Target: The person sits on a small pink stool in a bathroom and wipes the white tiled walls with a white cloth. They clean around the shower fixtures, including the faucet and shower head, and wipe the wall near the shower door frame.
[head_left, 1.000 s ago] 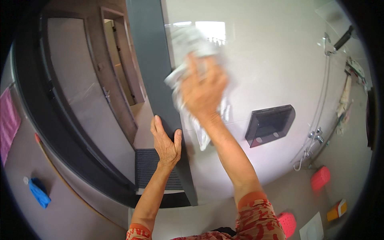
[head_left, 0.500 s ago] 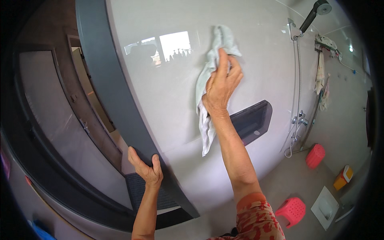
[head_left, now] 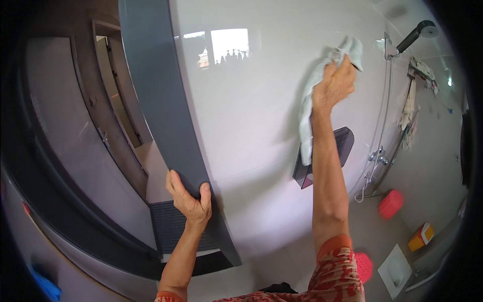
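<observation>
My right hand (head_left: pixel 334 86) is raised against the shiny white wall (head_left: pixel 261 110), its fingers closed on a pale green cloth (head_left: pixel 308 113). One end of the cloth bunches above my fingers; the rest hangs down along the left of my wrist. Low on the left, my left hand (head_left: pixel 192 202) grips the edge of a dark grey door frame (head_left: pixel 166 100), thumb on its face and fingers round the far edge. Below the cloth, a dark box (head_left: pixel 343 143) on the wall is partly hidden by my right forearm.
A shower head (head_left: pixel 427 29) with a hose and tap (head_left: pixel 378 155) is on the wall to the right. Below are red plastic stools (head_left: pixel 390 204), a yellow-orange bin (head_left: pixel 420 236) and a squat toilet (head_left: pixel 396 272). A grey door (head_left: pixel 65 116) stands at left.
My right hand has swept the cloth to the right across the wall, turning as it went. My left hand keeps its grip on the frame. The whole view has shifted somewhat.
</observation>
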The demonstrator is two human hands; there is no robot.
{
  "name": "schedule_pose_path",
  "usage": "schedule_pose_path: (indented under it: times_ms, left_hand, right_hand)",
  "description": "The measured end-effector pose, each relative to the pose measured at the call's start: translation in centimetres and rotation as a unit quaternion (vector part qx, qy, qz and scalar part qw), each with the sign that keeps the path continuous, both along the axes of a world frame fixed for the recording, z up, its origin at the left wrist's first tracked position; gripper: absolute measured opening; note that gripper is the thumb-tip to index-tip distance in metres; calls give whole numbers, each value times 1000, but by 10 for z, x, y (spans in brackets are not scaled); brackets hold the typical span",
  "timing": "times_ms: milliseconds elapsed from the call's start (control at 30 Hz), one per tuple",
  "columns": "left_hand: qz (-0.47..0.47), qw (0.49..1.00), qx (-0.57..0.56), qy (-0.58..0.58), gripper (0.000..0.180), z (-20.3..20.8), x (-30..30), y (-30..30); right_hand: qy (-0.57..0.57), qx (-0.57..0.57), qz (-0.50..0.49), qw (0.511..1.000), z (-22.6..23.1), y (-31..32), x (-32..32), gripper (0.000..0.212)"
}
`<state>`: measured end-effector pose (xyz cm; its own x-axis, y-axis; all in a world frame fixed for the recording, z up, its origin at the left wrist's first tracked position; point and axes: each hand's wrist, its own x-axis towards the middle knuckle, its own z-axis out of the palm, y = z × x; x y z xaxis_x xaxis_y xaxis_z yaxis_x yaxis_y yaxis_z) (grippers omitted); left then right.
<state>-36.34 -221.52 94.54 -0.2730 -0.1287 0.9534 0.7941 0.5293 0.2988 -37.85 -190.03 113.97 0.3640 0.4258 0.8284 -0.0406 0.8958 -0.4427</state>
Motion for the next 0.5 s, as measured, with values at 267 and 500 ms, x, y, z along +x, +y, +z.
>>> schedule_pose_path:
  times_ms: [267, 500]
  left_hand:
    - [28, 999, -28, -8, 76, 0, 2, -10]
    - [0, 999, -22, 23, 76, 5, 3, -10]
  right_hand:
    - [-75, 186, 141, 970, -34, -158, 21, 58]
    - [-159, 281, 134, 937, -136, -198, 26, 66]
